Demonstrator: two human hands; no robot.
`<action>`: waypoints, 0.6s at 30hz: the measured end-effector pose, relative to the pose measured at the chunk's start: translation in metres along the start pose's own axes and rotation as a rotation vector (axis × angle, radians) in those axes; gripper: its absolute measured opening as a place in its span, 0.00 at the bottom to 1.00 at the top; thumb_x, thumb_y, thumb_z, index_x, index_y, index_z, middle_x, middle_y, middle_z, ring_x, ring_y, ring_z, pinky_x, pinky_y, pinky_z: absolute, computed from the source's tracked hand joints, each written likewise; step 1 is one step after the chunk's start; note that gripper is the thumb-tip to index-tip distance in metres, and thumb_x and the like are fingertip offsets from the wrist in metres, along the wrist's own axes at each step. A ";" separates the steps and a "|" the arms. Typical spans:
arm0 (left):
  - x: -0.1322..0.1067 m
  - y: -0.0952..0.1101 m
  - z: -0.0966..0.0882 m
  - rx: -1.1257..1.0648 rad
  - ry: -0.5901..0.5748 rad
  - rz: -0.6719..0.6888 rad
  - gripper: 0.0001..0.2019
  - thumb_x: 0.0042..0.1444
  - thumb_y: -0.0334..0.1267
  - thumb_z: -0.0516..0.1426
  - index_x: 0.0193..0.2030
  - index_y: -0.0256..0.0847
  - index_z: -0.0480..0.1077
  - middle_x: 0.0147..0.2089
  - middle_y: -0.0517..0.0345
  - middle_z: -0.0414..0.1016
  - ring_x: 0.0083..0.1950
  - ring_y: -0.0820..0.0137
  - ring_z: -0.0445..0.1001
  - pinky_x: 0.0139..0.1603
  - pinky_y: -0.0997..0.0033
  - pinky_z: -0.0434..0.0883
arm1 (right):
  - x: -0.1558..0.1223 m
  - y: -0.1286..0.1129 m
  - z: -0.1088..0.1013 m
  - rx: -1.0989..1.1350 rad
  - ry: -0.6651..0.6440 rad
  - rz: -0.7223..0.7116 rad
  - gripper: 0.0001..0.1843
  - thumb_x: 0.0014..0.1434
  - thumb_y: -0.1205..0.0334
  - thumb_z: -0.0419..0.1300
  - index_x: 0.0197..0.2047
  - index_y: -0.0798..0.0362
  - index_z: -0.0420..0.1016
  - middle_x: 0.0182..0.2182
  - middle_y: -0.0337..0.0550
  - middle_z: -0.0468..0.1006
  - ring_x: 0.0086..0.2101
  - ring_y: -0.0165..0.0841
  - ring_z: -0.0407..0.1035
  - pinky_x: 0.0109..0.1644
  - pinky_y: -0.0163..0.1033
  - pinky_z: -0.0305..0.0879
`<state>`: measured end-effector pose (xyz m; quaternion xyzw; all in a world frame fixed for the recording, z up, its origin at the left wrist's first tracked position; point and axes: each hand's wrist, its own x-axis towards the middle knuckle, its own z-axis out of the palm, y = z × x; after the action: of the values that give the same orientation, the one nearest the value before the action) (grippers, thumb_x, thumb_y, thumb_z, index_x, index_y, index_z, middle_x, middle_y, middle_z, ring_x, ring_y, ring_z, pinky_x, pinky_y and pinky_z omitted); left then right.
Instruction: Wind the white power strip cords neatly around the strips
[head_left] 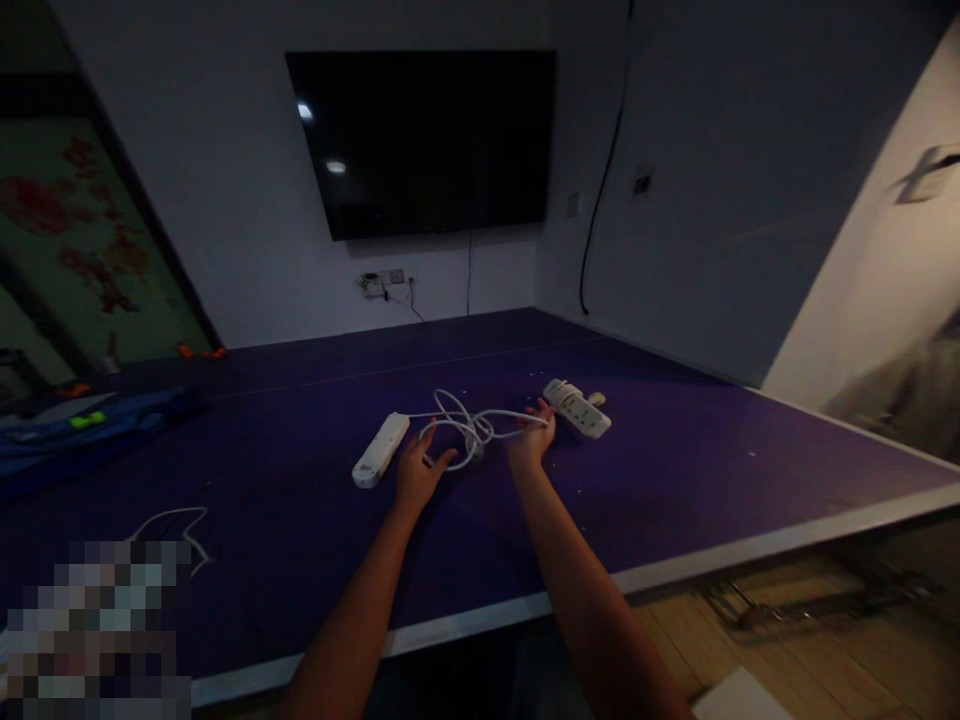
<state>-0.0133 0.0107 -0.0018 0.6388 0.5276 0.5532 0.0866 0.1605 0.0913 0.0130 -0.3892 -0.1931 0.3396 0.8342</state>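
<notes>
Two white power strips lie on a dark blue table (675, 470). One power strip (380, 450) is to the left, the other power strip (577, 408) to the right. A tangled white cord (469, 420) runs between them. My left hand (420, 470) rests beside the left strip, its fingers curled around a loop of the cord. My right hand (534, 432) pinches the cord just left of the right strip.
A dark TV (427, 140) hangs on the far wall above a wall socket (386, 280). Blue fabric (82, 425) lies at the table's left. Another white cable (172, 525) loops near the front left. The table's white front edge (750, 545) borders wooden floor.
</notes>
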 end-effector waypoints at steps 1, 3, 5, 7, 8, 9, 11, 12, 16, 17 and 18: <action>0.000 0.000 0.001 -0.065 0.014 -0.056 0.28 0.48 0.53 0.60 0.54 0.41 0.70 0.50 0.45 0.74 0.32 0.69 0.75 0.30 0.69 0.72 | 0.005 0.002 -0.002 -0.009 -0.002 0.047 0.27 0.61 0.45 0.41 0.49 0.55 0.68 0.27 0.38 0.70 0.24 0.26 0.63 0.29 0.31 0.61; 0.001 0.001 0.001 -0.220 0.022 -0.191 0.28 0.50 0.54 0.58 0.52 0.38 0.71 0.41 0.48 0.77 0.22 0.74 0.70 0.20 0.72 0.67 | 0.012 0.006 -0.005 -0.112 -0.059 0.136 0.27 0.61 0.45 0.42 0.46 0.56 0.70 0.26 0.38 0.71 0.23 0.26 0.64 0.27 0.31 0.60; 0.002 0.001 -0.001 -0.363 0.043 -0.298 0.30 0.49 0.56 0.58 0.53 0.35 0.70 0.31 0.53 0.75 0.19 0.76 0.67 0.17 0.76 0.63 | 0.014 0.011 -0.008 -0.233 -0.156 0.197 0.22 0.56 0.47 0.53 0.40 0.58 0.73 0.22 0.37 0.71 0.21 0.26 0.63 0.24 0.31 0.59; 0.004 0.000 -0.002 -0.457 0.116 -0.338 0.32 0.47 0.56 0.59 0.53 0.33 0.70 0.29 0.55 0.74 0.22 0.75 0.69 0.18 0.78 0.63 | 0.012 0.013 -0.009 -0.279 -0.252 0.221 0.18 0.45 0.52 0.64 0.34 0.60 0.74 0.19 0.36 0.71 0.19 0.26 0.63 0.23 0.31 0.59; 0.005 -0.001 -0.003 -0.486 0.162 -0.335 0.32 0.46 0.56 0.60 0.53 0.34 0.70 0.32 0.53 0.74 0.24 0.74 0.70 0.19 0.79 0.64 | 0.009 0.014 -0.008 -0.278 -0.299 0.223 0.19 0.41 0.55 0.68 0.33 0.60 0.75 0.18 0.35 0.71 0.18 0.26 0.63 0.21 0.30 0.58; 0.006 -0.002 -0.004 -0.501 0.205 -0.322 0.32 0.46 0.56 0.60 0.53 0.35 0.69 0.37 0.50 0.74 0.27 0.74 0.71 0.20 0.79 0.65 | 0.006 0.013 -0.006 -0.278 -0.360 0.226 0.21 0.38 0.56 0.70 0.35 0.60 0.75 0.18 0.35 0.72 0.17 0.25 0.62 0.20 0.30 0.58; 0.007 -0.003 -0.005 -0.489 0.275 -0.281 0.32 0.46 0.55 0.61 0.54 0.38 0.68 0.48 0.46 0.71 0.32 0.74 0.73 0.23 0.79 0.68 | -0.002 0.011 -0.003 -0.270 -0.515 0.244 0.26 0.38 0.55 0.70 0.41 0.58 0.74 0.20 0.36 0.74 0.15 0.25 0.62 0.17 0.30 0.57; 0.008 -0.004 -0.005 -0.468 0.307 -0.257 0.32 0.46 0.55 0.61 0.56 0.40 0.66 0.53 0.45 0.67 0.35 0.73 0.73 0.26 0.78 0.70 | -0.006 0.009 -0.001 -0.259 -0.599 0.264 0.28 0.41 0.54 0.69 0.45 0.58 0.72 0.21 0.37 0.75 0.15 0.25 0.62 0.16 0.30 0.57; 0.007 -0.005 -0.003 -0.360 0.405 -0.207 0.41 0.45 0.53 0.63 0.64 0.45 0.54 0.63 0.42 0.52 0.48 0.66 0.72 0.38 0.72 0.75 | -0.024 0.010 0.004 -0.217 -0.866 0.396 0.33 0.50 0.50 0.64 0.55 0.56 0.65 0.27 0.44 0.78 0.19 0.29 0.69 0.22 0.35 0.67; 0.006 -0.005 -0.003 -0.333 0.403 -0.200 0.42 0.46 0.52 0.63 0.65 0.46 0.51 0.64 0.42 0.51 0.49 0.65 0.72 0.40 0.71 0.75 | -0.028 0.012 0.005 -0.227 -0.904 0.395 0.35 0.50 0.50 0.64 0.58 0.55 0.62 0.30 0.45 0.79 0.21 0.30 0.70 0.25 0.37 0.69; 0.005 -0.006 -0.003 -0.303 0.390 -0.184 0.43 0.47 0.52 0.62 0.66 0.46 0.48 0.64 0.41 0.50 0.50 0.64 0.71 0.41 0.69 0.75 | -0.032 0.015 0.005 -0.245 -0.934 0.352 0.37 0.50 0.50 0.63 0.61 0.53 0.59 0.33 0.46 0.79 0.25 0.32 0.72 0.27 0.39 0.71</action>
<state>-0.0200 0.0157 -0.0013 0.4494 0.5014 0.7282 0.1277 0.1293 0.0783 0.0027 -0.3173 -0.5152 0.5874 0.5375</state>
